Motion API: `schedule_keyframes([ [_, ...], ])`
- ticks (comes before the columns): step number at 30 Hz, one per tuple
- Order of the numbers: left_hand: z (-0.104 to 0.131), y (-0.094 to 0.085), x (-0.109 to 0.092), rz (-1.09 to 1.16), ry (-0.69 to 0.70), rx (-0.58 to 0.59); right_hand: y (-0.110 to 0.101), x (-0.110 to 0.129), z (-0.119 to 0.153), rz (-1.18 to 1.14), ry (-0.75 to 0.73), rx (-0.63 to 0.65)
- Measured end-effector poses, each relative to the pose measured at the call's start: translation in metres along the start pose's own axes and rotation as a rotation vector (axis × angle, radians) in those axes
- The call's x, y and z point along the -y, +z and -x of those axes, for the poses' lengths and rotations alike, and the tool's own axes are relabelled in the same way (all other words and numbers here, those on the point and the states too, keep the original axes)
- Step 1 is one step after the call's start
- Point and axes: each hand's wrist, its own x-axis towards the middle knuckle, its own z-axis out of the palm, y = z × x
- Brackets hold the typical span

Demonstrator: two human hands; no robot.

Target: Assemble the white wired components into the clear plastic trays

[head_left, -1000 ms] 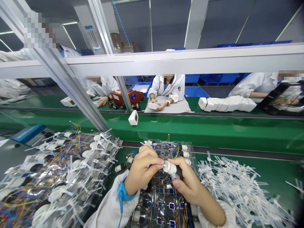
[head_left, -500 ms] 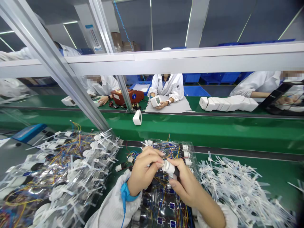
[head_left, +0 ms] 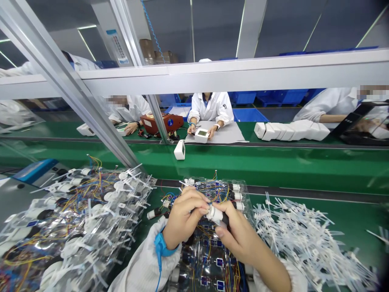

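Note:
My right hand grips a white cylindrical part with a black end, its thumb and fingers closed round the black end. At the white end of that part my left hand has its thumb and fingertips pinched together; whatever lies between them is too small to make out. A blue wrist strap with a cord sits on my left wrist. Below both hands lies a clear plastic tray with similar white-and-black parts, small blue pieces and coloured wires.
On the left are stacked clear trays of wired parts and white strips. A heap of white strips lies at right. Beyond runs a green conveyor with a white device. A metal post slants at left; co-workers sit opposite.
My hands stay almost still round the part. On the conveyor the white device has shifted slightly right. The co-worker opposite has lowered a white device and moved one hand off it.

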Motion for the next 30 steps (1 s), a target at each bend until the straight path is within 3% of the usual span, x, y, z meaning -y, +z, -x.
schedule_keyframes([
  [11,-0.001,-0.001,0.008,0.010,0.011,0.022,0.003,-0.007,-0.006,-0.003,-0.055,-0.058],
  [21,-0.003,-0.010,0.004,-0.072,0.040,0.068,0.000,-0.007,-0.002,0.008,-0.122,-0.114],
  [30,-0.002,-0.004,0.000,-0.033,0.011,0.039,-0.003,-0.005,-0.002,0.050,-0.134,-0.110],
])
